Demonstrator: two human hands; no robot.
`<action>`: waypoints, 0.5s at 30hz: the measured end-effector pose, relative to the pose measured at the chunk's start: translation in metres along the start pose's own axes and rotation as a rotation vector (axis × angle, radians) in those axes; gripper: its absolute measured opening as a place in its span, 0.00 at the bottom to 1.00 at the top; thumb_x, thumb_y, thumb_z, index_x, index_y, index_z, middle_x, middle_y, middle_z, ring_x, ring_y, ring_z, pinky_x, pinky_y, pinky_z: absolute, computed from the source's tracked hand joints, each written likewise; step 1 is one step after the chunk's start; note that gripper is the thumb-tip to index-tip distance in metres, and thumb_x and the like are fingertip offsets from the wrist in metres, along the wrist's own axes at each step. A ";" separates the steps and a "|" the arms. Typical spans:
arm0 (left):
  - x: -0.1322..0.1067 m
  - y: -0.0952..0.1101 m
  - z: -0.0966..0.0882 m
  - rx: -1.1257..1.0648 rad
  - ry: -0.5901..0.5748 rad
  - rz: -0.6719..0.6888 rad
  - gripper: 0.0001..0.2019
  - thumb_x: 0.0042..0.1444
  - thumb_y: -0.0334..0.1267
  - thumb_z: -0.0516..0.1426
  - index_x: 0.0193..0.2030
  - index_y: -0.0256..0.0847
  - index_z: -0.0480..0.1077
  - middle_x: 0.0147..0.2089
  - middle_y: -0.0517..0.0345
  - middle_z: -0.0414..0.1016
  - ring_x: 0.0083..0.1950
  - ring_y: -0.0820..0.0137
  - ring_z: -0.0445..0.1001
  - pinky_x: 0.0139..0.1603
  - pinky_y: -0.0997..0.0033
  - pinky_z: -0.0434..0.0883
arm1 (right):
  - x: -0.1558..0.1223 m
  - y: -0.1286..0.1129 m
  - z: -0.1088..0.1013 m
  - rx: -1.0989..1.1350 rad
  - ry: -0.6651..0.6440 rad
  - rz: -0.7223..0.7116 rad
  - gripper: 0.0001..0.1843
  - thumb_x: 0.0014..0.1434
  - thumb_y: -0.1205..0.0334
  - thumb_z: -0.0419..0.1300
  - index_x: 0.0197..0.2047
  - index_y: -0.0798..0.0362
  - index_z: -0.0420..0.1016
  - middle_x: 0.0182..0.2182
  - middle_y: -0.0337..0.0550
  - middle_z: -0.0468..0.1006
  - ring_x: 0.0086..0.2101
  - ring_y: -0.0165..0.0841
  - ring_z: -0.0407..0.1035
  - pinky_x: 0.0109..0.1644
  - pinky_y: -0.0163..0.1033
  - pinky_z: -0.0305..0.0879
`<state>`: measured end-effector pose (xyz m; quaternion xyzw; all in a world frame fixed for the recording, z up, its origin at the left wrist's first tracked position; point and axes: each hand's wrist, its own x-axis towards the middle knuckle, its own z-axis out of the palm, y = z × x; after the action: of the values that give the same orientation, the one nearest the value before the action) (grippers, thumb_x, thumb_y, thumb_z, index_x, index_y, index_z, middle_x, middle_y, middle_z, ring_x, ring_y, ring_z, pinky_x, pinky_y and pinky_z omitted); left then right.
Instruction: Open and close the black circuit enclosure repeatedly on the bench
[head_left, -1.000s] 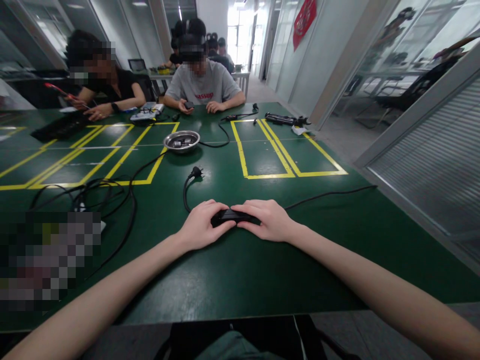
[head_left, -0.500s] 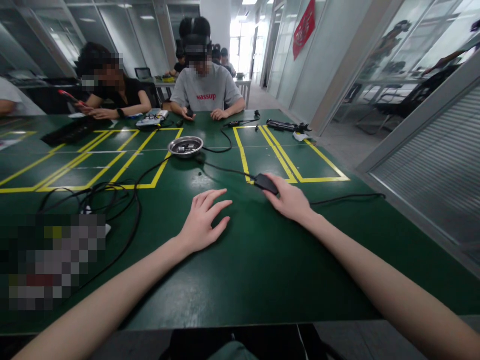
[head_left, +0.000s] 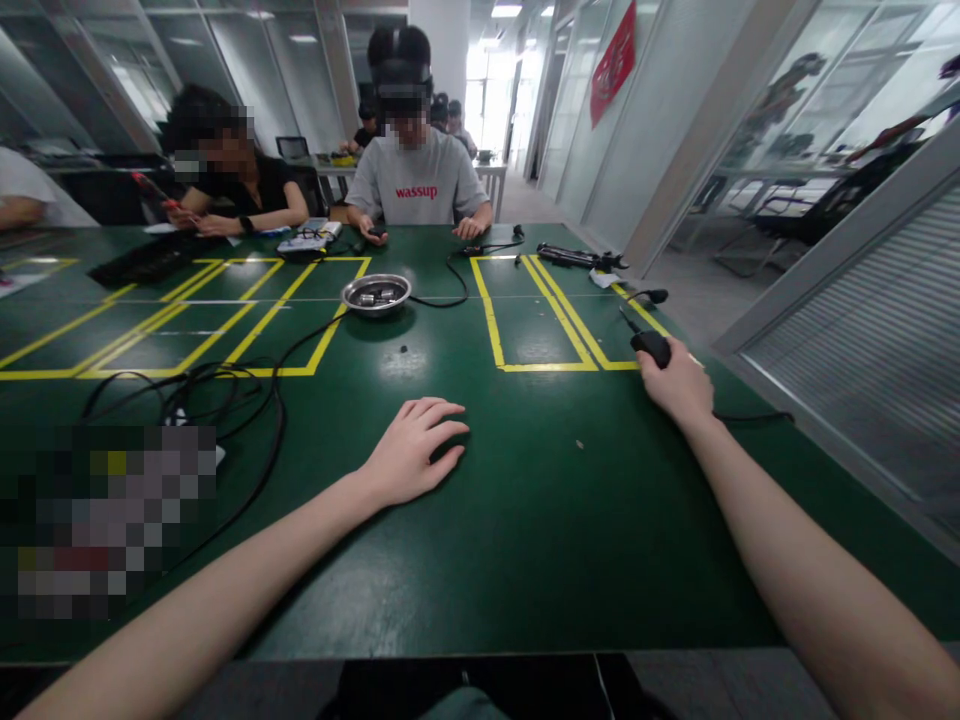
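My right hand [head_left: 679, 385] is stretched out to the right side of the green table [head_left: 525, 520] and is closed on a black power adapter [head_left: 651, 346]. The adapter's thin black cord [head_left: 750, 415] trails off past my wrist toward the table's right edge, and its plug end [head_left: 654, 296] lies just beyond. My left hand [head_left: 412, 455] rests palm down in the middle of the table, fingers loosely spread and holding nothing.
A metal bowl [head_left: 376, 294] with small parts stands ahead, and tangled black cables [head_left: 195, 395] lie to the left. Yellow tape rectangles [head_left: 555, 320] mark the table. Two people sit across the table, one holding a small black object. A black tool [head_left: 574, 257] lies at the far right.
My two hands held the adapter together in front of me. Then my right hand carried it away to the right, dragging the cord and plug along, while my left hand let go and stayed flat.
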<state>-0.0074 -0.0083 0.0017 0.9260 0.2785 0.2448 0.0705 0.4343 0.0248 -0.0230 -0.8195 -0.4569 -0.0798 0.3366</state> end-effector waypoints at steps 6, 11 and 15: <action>0.001 0.001 0.000 -0.011 -0.010 0.000 0.10 0.68 0.37 0.56 0.52 0.42 0.75 0.61 0.47 0.77 0.62 0.55 0.72 0.61 0.49 0.69 | 0.002 0.003 -0.001 0.019 -0.033 -0.056 0.34 0.63 0.46 0.57 0.67 0.53 0.68 0.53 0.58 0.80 0.51 0.57 0.75 0.53 0.57 0.71; 0.001 0.001 -0.002 -0.022 -0.022 0.001 0.10 0.68 0.37 0.56 0.52 0.41 0.76 0.60 0.47 0.77 0.62 0.55 0.72 0.61 0.49 0.70 | -0.007 -0.016 -0.010 0.103 -0.088 -0.334 0.33 0.64 0.49 0.55 0.68 0.54 0.67 0.59 0.58 0.77 0.56 0.54 0.73 0.57 0.54 0.70; 0.000 0.001 -0.002 -0.022 -0.026 0.000 0.10 0.68 0.37 0.56 0.52 0.42 0.76 0.60 0.47 0.77 0.62 0.55 0.72 0.61 0.49 0.70 | -0.010 -0.019 -0.001 0.001 -0.200 -0.351 0.31 0.65 0.48 0.55 0.68 0.51 0.68 0.56 0.57 0.79 0.52 0.54 0.75 0.52 0.54 0.73</action>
<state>-0.0079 -0.0087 0.0038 0.9283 0.2748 0.2357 0.0845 0.4139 0.0242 -0.0173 -0.7310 -0.6239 -0.0549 0.2709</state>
